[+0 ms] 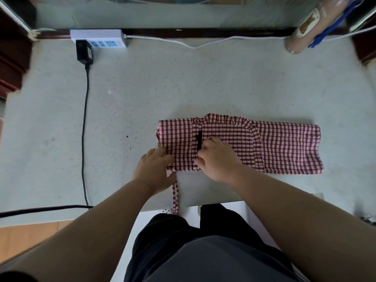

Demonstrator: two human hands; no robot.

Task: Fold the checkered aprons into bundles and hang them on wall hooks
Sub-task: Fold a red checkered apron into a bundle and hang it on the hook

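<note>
The red-and-white checkered cloth apron (284, 147) lies on the pale grey speckled counter (142, 98), folded into a long band running left to right, right of centre and towards the near edge. A rounded layer of the same cloth lies folded over the middle of it.

The left hand (156, 169) is down on the near-left corner of the apron. Its fingers lie fairly straight across the cloth and its thumb sits at the near edge. Whether that grip is pinching the corner or only pressing it cannot be told.

The right hand (217, 159) is just beside it, on the middle of the band. Its fingers are curled and its grip is closed on the edge of the folded layer, the fingertips touching a short black strip (199, 142) on the cloth.

A narrow checkered strap (175, 196) runs from under the left thumb and hangs over the counter's near edge.

Far left sits a white power strip with blue sockets (99, 38), with a black adapter block (84, 51) plugged in. Its black cable (84, 129) trails along the counter to the near edge. A thin white cord (193, 44) runs right along the far side. In the far right corner lies a tan cylindrical bundle (311, 23).
</note>
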